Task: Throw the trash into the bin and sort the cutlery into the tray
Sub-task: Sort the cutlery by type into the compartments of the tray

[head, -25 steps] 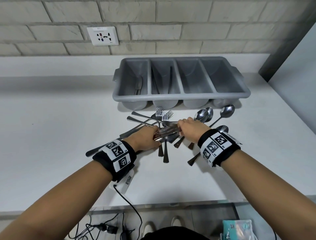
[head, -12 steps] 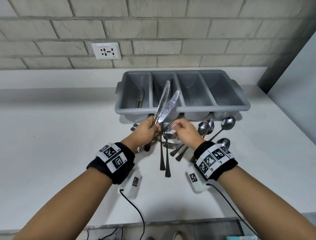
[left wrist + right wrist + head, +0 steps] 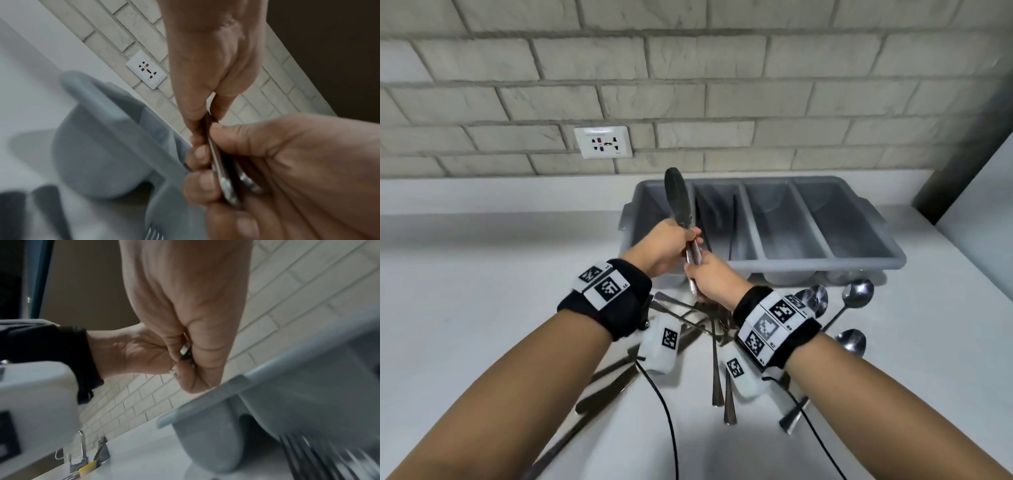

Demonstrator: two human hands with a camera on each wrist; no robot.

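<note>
Both hands hold a bundle of knives [image 3: 678, 197] upright, blades up, in front of the left compartment of the grey cutlery tray [image 3: 825, 264]. My left hand [image 3: 686, 240] pinches the knives [image 3: 206, 117] just below the blades. My right hand [image 3: 693, 275] curls round the handles [image 3: 224, 181] lower down. In the right wrist view the handle ends [image 3: 185, 352] show between my right hand's fingers [image 3: 197, 369]. Cutlery lies in the tray's two left compartments; the two right ones look bare.
Loose cutlery lies on the white counter under my wrists: forks [image 3: 717, 370], spoons [image 3: 858, 291] at the right, and knives [image 3: 602, 387] at the lower left. A brick wall with a socket [image 3: 603, 142] stands behind the tray. Cables hang from my wristbands.
The knives came up off the counter and stand upright. Their crossed blades have closed together, and both hands have moved up toward the tray's left compartment. My right hand now grips the handles.
</note>
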